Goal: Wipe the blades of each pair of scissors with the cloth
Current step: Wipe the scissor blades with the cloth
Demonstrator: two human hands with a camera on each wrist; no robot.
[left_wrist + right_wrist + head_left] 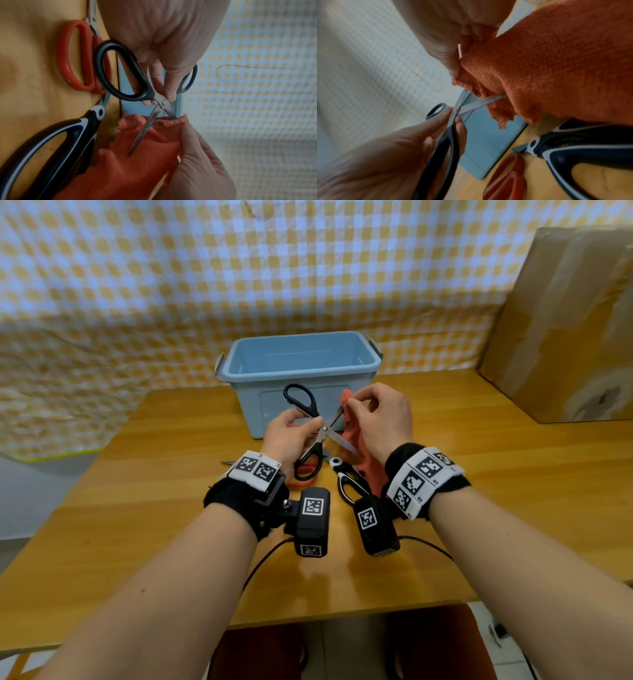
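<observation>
From the head view, three pairs of scissors are counted, with one cloth and one box. The black scissors (310,422) are held up between the two hands, with their blades spread apart. The left hand (287,436) is curled around them near the middle screw. One blade is pinched through the orange cloth (352,433) by the right hand (380,419). The rest of the cloth hangs down under the right hand. The red scissors (301,481) are seen on the wooden table (479,491) under the left hand. The black-and-white scissors (346,481) lie on the table between the two wrists. A blue box (305,371) stands just behind both hands, and nothing is seen inside it. A brown cardboard box (561,330) is far off past the right hand.

From the left wrist view, the same three pairs are counted. The black scissors (145,86) are gripped by the left hand (163,40) close to the screw. One blade tip is hidden in the cloth (154,155), which is pinched by the right hand (197,162). The red scissors (77,54) and the black-and-white scissors (60,142) lie flat beside the hands.

From the right wrist view, the cloth (556,60) is squeezed by the right hand (450,33) around one blade of the black scissors (452,132). They are gripped by the left hand (402,148).
</observation>
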